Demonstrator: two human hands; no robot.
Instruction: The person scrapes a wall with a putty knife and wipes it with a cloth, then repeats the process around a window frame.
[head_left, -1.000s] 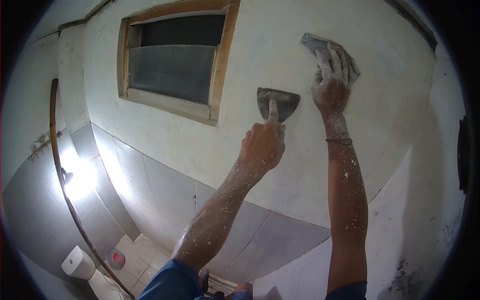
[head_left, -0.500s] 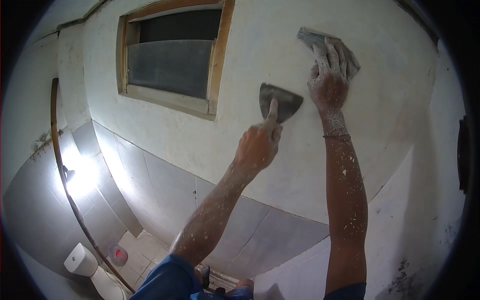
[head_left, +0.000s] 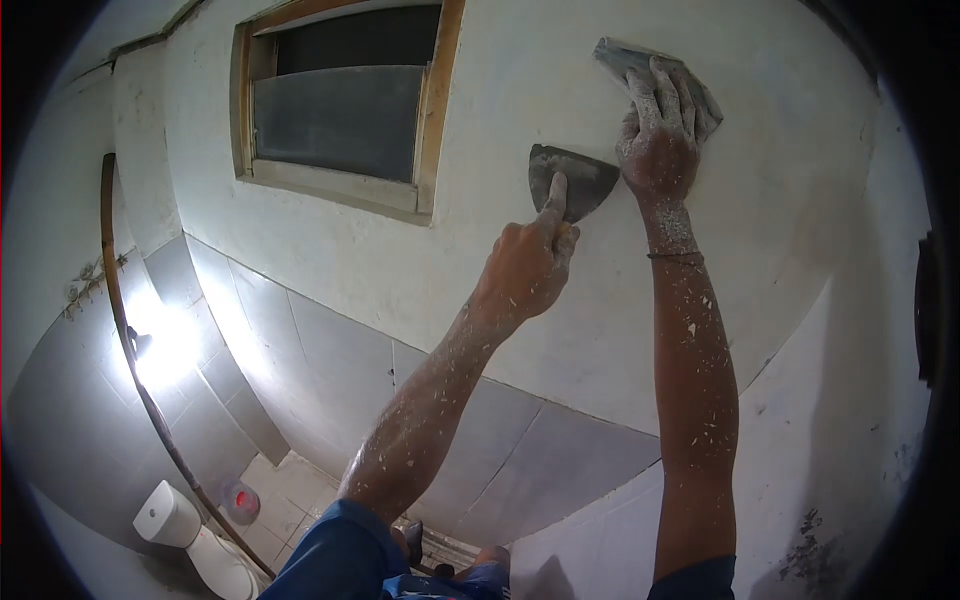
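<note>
My left hand (head_left: 525,265) is wrapped round the handle of a dark scraper (head_left: 582,182), its index finger stretched along the blade. The scraper's wide edge points up, close to the pale wall (head_left: 520,90); whether it touches is hard to tell. Higher and to the right, my right hand (head_left: 660,140) has its fingers spread over a grey, dusty sheet-like piece (head_left: 700,95) held against the wall. White powder covers its fingers, and pale flecks dot both forearms.
A wood-framed window (head_left: 340,120) is at the upper left. A long curved pole (head_left: 150,400) leans near a bright lamp (head_left: 145,345). Below are a white toilet (head_left: 168,515) and a clear container with something red (head_left: 240,500). Grey tiles (head_left: 520,450) line the lower wall.
My left hand and the scraper have moved up and slightly right, nearer to my right hand. The right hand with its sheet-like piece sits slightly higher in view.
</note>
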